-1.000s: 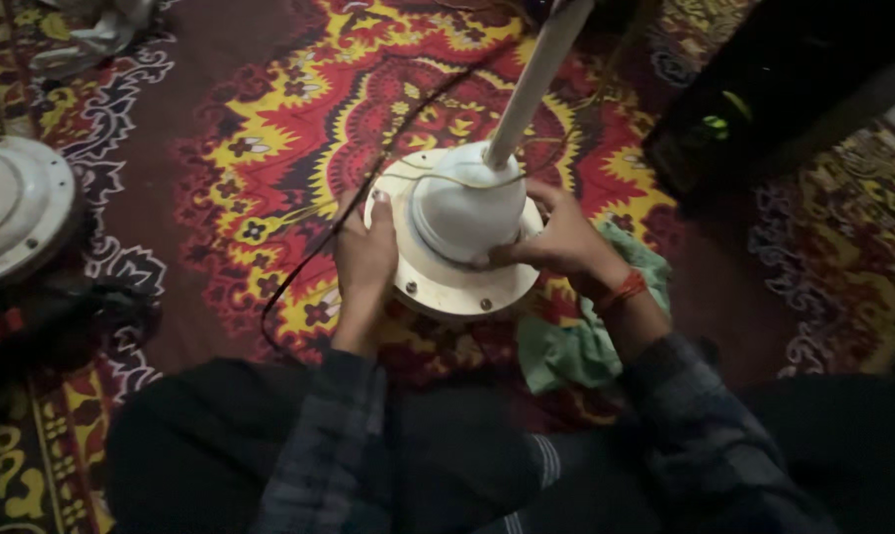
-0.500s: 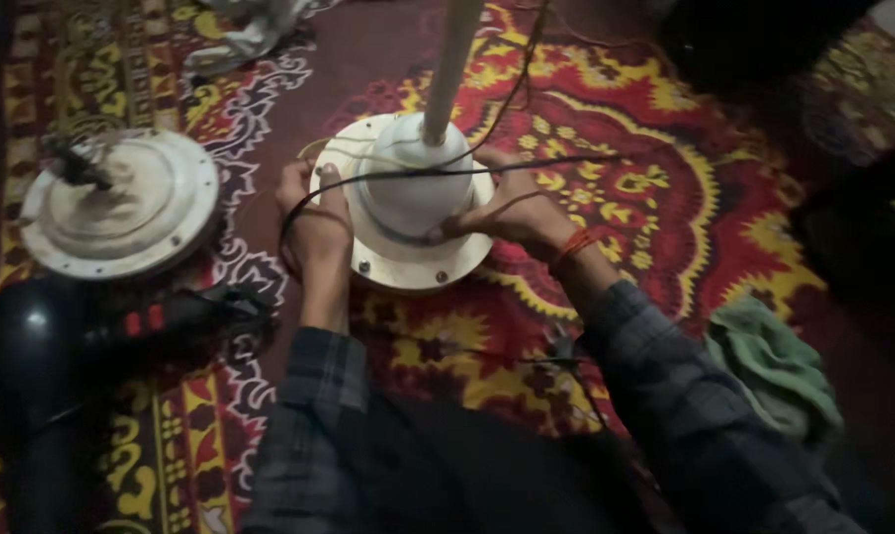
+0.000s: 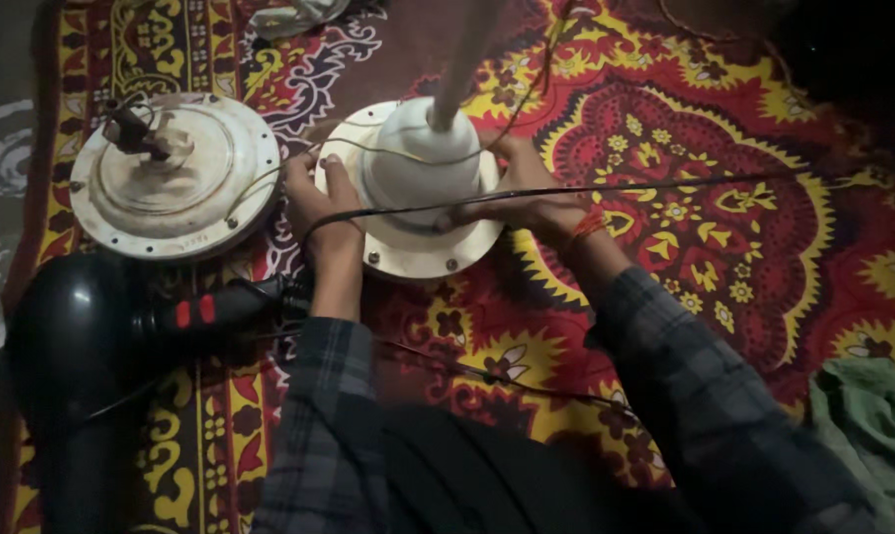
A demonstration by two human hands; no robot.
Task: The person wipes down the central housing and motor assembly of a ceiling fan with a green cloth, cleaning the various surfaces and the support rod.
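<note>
- Two bare hands, seen from the head camera, rest on a cream-white fan motor housing that sits on a patterned red and yellow carpet, near the middle of the picture and a little towards the top.
- Left hand: it lies against the left rim of the housing's flat disc, fingers curled loosely over the edge and not clamped round anything; the fingertips point away from the person.
- Right hand: it is pressed against the right side of the housing's domed centre, fingers bent and spread on the dome, thumb down near the disc. Whether it pinches the wire there cannot be told.
- A pale rod rises tilted from the top of the dome out of the upper edge of the picture.
- A dark wire runs from the left hand across the front of the dome and away to the right, over the right wrist; a thinner pale wire loops over the dome.
- Just left of the housing lies a second round metal cover, close to the left hand.
- Below that cover lies a black tool with a red-marked handle, near the left forearm.
- A green cloth lies at the lower right, well apart from both hands.
</note>
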